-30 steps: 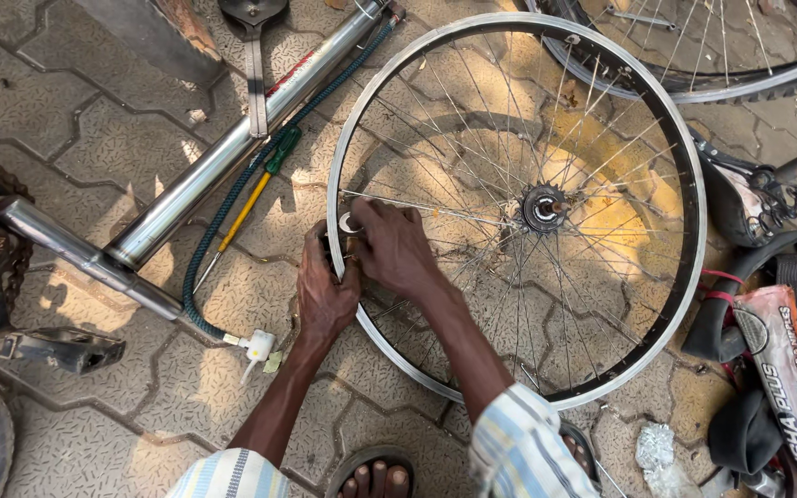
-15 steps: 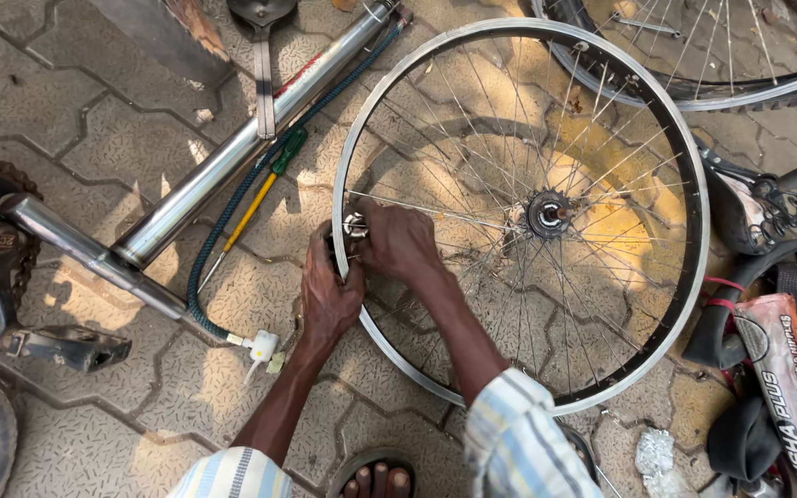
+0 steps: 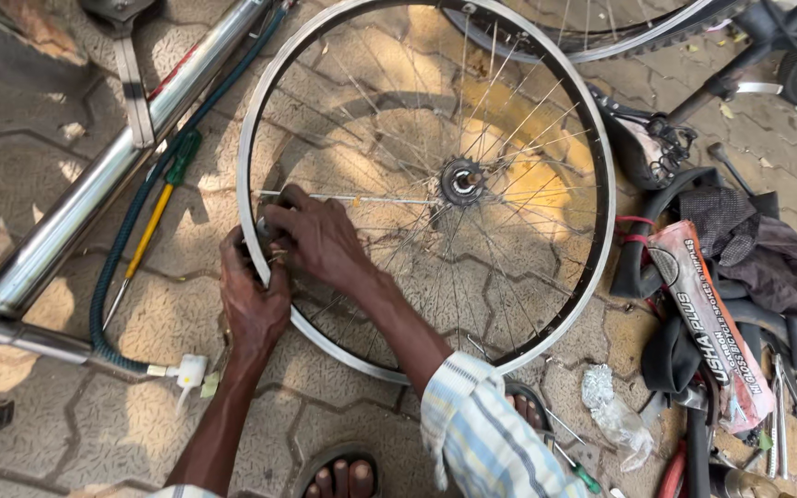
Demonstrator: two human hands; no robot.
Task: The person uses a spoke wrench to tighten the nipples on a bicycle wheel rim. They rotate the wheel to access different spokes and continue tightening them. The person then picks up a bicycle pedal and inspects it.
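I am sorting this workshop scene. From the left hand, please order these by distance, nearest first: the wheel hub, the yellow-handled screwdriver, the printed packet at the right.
1. Yellow-handled screwdriver, just left of the left hand.
2. Wheel hub, up and right.
3. Printed packet, far right.

We wear a loose shirt striped pale blue, white and yellow, its right sleeve [image 3: 477, 429] rolled to about the elbow, both forearms and both hands bare, and a dark open sandal [image 3: 339, 466] showing our toes.
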